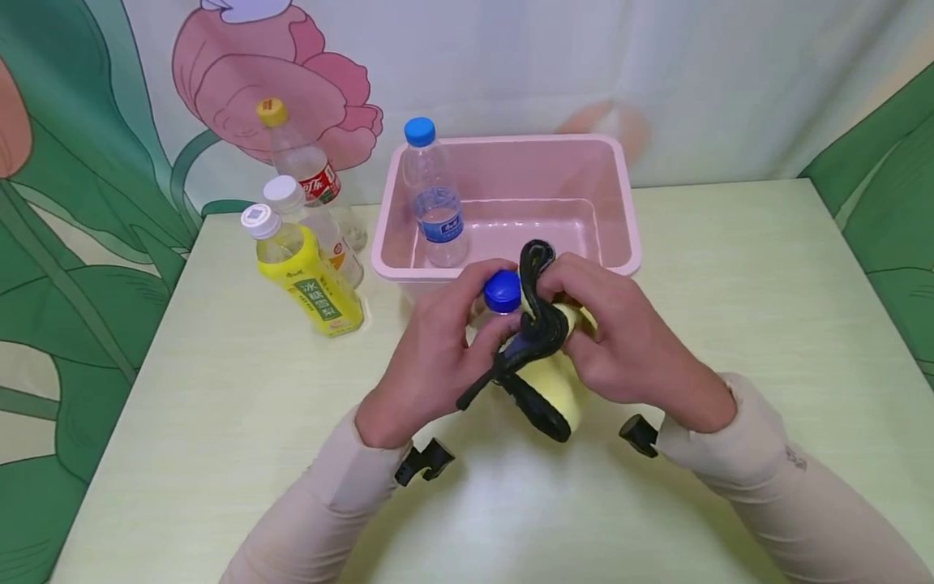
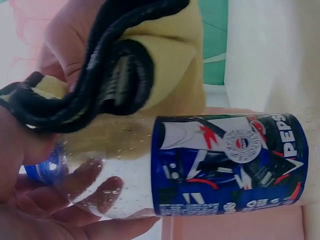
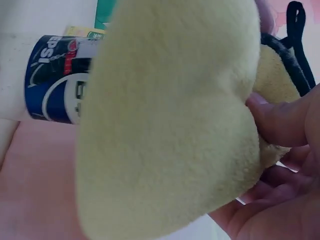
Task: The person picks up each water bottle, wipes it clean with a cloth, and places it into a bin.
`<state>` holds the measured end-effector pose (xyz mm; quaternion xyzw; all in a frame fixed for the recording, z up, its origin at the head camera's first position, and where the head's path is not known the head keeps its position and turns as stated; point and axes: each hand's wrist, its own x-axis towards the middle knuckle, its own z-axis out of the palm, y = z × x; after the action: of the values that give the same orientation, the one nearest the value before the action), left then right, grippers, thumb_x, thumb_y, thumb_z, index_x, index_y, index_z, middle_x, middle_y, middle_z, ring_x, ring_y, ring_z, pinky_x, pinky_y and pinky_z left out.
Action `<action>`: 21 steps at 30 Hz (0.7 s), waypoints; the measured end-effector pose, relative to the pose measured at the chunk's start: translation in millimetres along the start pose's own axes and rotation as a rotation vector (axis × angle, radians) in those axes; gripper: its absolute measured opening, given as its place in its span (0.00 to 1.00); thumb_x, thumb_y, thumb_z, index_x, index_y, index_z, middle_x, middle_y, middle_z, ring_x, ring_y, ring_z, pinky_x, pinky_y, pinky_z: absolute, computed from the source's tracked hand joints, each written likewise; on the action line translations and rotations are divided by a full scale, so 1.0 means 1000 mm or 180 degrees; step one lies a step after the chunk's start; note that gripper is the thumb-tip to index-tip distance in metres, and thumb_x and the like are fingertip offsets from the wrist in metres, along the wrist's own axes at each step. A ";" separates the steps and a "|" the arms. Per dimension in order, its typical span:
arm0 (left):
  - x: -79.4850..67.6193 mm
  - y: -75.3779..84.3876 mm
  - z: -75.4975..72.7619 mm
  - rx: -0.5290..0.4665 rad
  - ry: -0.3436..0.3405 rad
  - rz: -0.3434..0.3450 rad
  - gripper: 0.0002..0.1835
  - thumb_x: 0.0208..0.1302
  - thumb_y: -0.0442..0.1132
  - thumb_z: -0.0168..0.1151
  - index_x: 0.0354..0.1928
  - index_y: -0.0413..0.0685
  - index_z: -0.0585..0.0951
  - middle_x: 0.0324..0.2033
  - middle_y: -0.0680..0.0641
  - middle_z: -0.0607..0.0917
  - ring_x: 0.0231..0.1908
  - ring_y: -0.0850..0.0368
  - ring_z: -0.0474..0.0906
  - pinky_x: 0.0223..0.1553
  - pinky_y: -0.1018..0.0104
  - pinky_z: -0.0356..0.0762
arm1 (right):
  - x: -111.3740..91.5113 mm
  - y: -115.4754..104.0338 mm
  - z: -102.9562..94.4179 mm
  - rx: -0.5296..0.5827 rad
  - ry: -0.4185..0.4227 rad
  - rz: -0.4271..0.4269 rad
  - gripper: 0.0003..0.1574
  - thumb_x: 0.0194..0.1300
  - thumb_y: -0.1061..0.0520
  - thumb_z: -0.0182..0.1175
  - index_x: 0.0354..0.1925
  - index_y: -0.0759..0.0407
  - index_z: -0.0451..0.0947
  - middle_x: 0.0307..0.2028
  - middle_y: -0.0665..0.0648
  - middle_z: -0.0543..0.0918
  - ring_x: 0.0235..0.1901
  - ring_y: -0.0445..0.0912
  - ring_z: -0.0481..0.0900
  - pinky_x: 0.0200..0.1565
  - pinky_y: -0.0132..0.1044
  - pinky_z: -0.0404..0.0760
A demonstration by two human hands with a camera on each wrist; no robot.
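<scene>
A clear plastic Pepsi bottle [image 2: 230,165] with a blue cap is gripped by my left hand [image 1: 423,353] around its neck and shoulder. Its blue-and-black label shows in both wrist views, while the cloth hides most of the bottle in the head view. My right hand [image 1: 627,345] pinches a pale yellow cloth [image 3: 170,125] with black edging and a black hanging loop. The cloth is bunched against the bottle's upper part, and its lower end hangs down. At the bunched black edge, the left thumb lies close against the cloth.
Just beyond my hands stands a pink plastic bin [image 1: 511,139], with a clear blue-capped water bottle [image 1: 441,215] upright inside at its left. Left of the bin are a yellow drink bottle [image 1: 314,284], a white-capped bottle [image 1: 283,193] and a yellow-capped cola bottle [image 1: 321,182]. A curtain hangs behind.
</scene>
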<state>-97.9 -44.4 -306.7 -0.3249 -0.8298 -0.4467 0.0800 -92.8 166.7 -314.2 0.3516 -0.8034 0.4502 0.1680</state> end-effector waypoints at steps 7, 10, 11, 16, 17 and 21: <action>-0.003 -0.003 0.009 -0.0248 0.0253 0.0094 0.20 0.69 0.32 0.68 0.60 0.35 0.75 0.52 0.40 0.88 0.53 0.51 0.87 0.57 0.59 0.86 | -0.029 0.004 0.022 -0.0433 -0.0138 0.0648 0.27 0.35 0.81 0.47 0.34 0.60 0.70 0.28 0.53 0.72 0.30 0.43 0.68 0.32 0.34 0.69; -0.002 -0.003 0.010 -0.0256 0.0308 0.0136 0.20 0.68 0.32 0.68 0.59 0.35 0.76 0.51 0.40 0.89 0.52 0.51 0.87 0.53 0.59 0.86 | -0.046 0.016 0.040 -0.0464 -0.0317 0.1152 0.24 0.36 0.78 0.50 0.33 0.58 0.71 0.27 0.52 0.72 0.28 0.43 0.67 0.31 0.34 0.67; -0.001 -0.003 0.010 -0.0250 0.0300 0.0144 0.20 0.68 0.32 0.68 0.59 0.35 0.76 0.51 0.40 0.89 0.52 0.51 0.87 0.52 0.58 0.86 | -0.052 0.020 0.045 -0.0491 -0.0412 0.1294 0.23 0.36 0.77 0.51 0.33 0.58 0.71 0.27 0.51 0.72 0.28 0.43 0.67 0.31 0.34 0.67; 0.001 -0.003 0.007 -0.0325 0.0206 0.0108 0.20 0.68 0.31 0.68 0.60 0.36 0.75 0.53 0.40 0.88 0.55 0.50 0.87 0.59 0.58 0.86 | -0.063 0.039 0.057 -0.0629 -0.0934 0.1606 0.19 0.39 0.75 0.57 0.30 0.56 0.72 0.26 0.51 0.73 0.29 0.45 0.69 0.33 0.36 0.69; 0.001 -0.004 0.006 -0.0386 0.0162 0.0084 0.20 0.69 0.31 0.67 0.60 0.36 0.75 0.53 0.40 0.87 0.56 0.49 0.86 0.61 0.57 0.85 | -0.062 0.040 0.055 -0.0620 -0.1030 0.1610 0.19 0.40 0.75 0.59 0.29 0.56 0.72 0.26 0.51 0.73 0.29 0.45 0.69 0.33 0.36 0.70; 0.000 -0.006 0.001 -0.0702 -0.0076 -0.0104 0.21 0.68 0.30 0.68 0.61 0.38 0.76 0.55 0.41 0.87 0.57 0.50 0.85 0.64 0.54 0.82 | -0.049 0.027 0.033 -0.0293 -0.0820 0.1357 0.20 0.42 0.77 0.60 0.31 0.57 0.75 0.27 0.50 0.76 0.31 0.43 0.71 0.35 0.34 0.73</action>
<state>-101.5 -45.7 -311.3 -0.3234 -0.7817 -0.5326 0.0266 -76.4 168.4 -377.1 0.2207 -0.8938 0.3899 -0.0186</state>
